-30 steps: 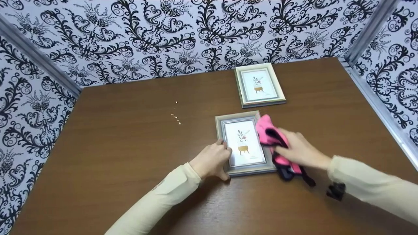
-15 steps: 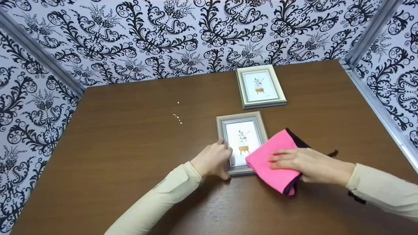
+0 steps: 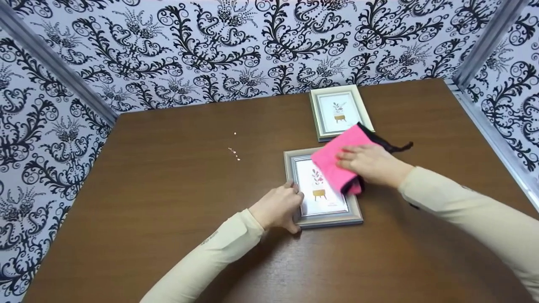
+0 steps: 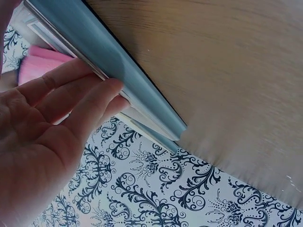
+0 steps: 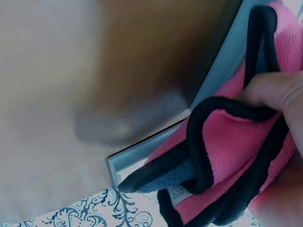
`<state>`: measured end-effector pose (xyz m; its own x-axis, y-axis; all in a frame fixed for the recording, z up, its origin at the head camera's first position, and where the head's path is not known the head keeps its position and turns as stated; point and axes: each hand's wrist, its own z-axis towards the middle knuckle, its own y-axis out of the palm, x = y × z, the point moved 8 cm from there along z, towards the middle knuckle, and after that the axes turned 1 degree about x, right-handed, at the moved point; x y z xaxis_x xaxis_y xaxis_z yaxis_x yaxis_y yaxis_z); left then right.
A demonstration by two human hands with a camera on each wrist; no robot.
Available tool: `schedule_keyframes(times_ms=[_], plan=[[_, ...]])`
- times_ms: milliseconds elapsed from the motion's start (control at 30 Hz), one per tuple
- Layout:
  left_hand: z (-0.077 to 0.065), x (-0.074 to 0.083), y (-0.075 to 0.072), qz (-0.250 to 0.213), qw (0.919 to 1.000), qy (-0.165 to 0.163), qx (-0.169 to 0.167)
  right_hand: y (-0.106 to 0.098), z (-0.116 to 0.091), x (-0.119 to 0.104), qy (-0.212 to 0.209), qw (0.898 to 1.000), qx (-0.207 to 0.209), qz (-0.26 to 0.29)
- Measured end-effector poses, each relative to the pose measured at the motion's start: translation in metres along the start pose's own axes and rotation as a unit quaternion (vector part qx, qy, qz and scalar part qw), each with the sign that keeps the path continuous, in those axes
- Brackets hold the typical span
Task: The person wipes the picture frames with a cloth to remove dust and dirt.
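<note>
A picture frame [image 3: 332,221] with a potted-plant print lies face up on the brown table. My left hand [image 3: 278,206] grips its left side, thumb at the near corner; in the left wrist view the fingers [image 4: 94,101] lie against the blue-grey edge [image 4: 102,45]. Over the frame's upper right part, my right hand [image 3: 372,164] holds a folded pink cloth [image 3: 330,162] with black trim, fingers spread on top. The right wrist view shows the thumb [image 5: 267,92] tucked into the folds of the cloth [image 5: 232,142]. The frame's upper right corner is hidden beneath the cloth.
A second, similar frame [image 3: 337,109] lies behind the first near the back wall, its near right corner overlapped by the cloth. Small bright specks [image 3: 234,152] show on the table [image 3: 177,176] to the left. Patterned walls [image 3: 210,46] enclose the back and sides.
My right hand has swept the cloth from the frame's right edge down to its lower right corner, then back up to the upper right. My left hand keeps its hold on the frame.
</note>
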<state>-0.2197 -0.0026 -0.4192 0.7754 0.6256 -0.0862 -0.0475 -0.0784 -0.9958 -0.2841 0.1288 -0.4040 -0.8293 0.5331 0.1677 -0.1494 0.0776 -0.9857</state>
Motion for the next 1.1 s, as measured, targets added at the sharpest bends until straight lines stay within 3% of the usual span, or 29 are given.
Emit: schedule_keyframes(times_ms=[133,233,567,733,833,933,1000,1100], plan=[[0.001,0.001,0.001,0.004,1.0000,0.001,-0.003,0.006,0.009,0.016,0.031,0.999,-0.006,-0.010],[0.001,0.001,0.002,0.002,1.0000,-0.004,-0.004,0.007,0.010,0.018,0.030,0.999,-0.011,0.001],[0.001,0.004,-0.005,0.011,0.9997,-0.004,0.019,-0.011,-0.022,-0.026,-0.064,0.993,-0.027,0.090],[0.001,0.002,-0.005,0.008,0.9998,-0.008,0.013,-0.019,-0.042,-0.047,-0.091,0.978,-0.055,0.180],[0.000,0.002,-0.006,0.007,0.9999,-0.007,0.011,-0.021,-0.049,-0.050,-0.082,0.961,-0.082,0.250],[0.000,0.002,-0.005,0.009,0.9999,-0.005,0.008,-0.019,-0.051,-0.049,-0.068,0.951,-0.101,0.285],[0.000,0.002,-0.004,0.010,0.9999,-0.002,0.006,-0.019,-0.048,-0.047,-0.067,0.954,-0.092,0.276],[0.000,0.003,-0.003,0.008,1.0000,0.000,0.004,-0.017,-0.041,-0.041,-0.065,0.970,-0.059,0.225]])
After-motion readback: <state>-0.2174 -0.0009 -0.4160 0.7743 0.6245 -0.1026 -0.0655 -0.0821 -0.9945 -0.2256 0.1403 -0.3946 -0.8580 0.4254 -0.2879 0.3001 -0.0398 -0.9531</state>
